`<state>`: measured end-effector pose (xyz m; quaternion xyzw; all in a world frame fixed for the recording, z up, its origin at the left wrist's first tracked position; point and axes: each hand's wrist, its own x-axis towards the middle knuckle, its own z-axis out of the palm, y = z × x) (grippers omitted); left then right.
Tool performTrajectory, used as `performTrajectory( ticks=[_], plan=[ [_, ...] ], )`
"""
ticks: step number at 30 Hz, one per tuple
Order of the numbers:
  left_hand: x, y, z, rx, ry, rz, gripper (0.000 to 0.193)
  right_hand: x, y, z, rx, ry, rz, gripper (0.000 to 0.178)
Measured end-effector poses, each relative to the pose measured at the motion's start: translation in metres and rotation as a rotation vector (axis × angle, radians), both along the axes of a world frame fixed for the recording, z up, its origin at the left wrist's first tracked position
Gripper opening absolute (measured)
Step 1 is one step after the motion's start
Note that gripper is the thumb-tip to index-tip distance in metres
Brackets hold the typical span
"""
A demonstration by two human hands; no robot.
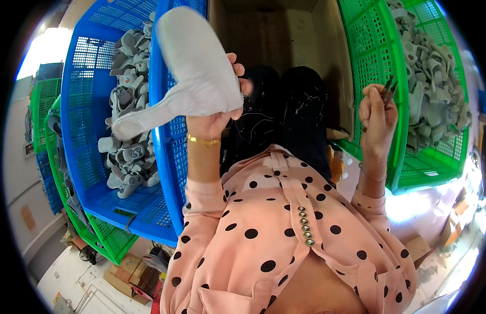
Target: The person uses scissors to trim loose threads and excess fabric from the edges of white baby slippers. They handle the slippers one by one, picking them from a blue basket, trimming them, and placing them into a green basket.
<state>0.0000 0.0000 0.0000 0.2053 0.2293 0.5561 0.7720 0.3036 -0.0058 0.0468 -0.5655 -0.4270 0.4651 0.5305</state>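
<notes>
A pale grey fabric shoe upper is raised on the left, with a rounded broad end at the top and a strap-like end pointing down to the left. My left hand is closed around its side; several fingertips show past its right edge and the palm is mostly covered. On the right, my right hand is closed on small dark thread snips, whose points stick up beside the green basket. The two hands are well apart, one on each side of my lap.
A blue plastic basket at the left holds many grey shoe uppers. More grey pieces fill a green basket at the right. Between them stands an open cardboard box. Loose threads lie on my dark trousers.
</notes>
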Motion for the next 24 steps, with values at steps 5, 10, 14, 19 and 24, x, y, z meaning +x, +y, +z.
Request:
performTrajectory(
  ticks=[5, 10, 14, 19, 24],
  plan=[
    [0.011, 0.036, 0.002, 0.230, 1.222, 0.038, 0.024, 0.005, -0.015, -0.010, -0.071, 0.157, 0.076, 0.016],
    [0.012, 0.036, 0.000, -0.052, 0.454, -0.146, 0.043, 0.022, -0.021, -0.018, -0.090, 0.135, 0.046, 0.015],
    [0.035, 0.036, 0.009, 0.446, 1.754, 0.066, 0.023, 0.028, -0.024, -0.015, -0.045, 0.026, 0.086, 0.018],
    [0.058, 0.021, 0.054, 0.296, 1.178, -0.197, 0.032, 0.022, -0.019, -0.002, 0.096, -0.462, 0.223, 0.042],
    [0.060, 0.014, 0.066, 0.375, 1.148, -0.282, 0.043, 0.015, -0.019, -0.008, -0.051, -0.142, 0.429, 0.046]
  ],
)
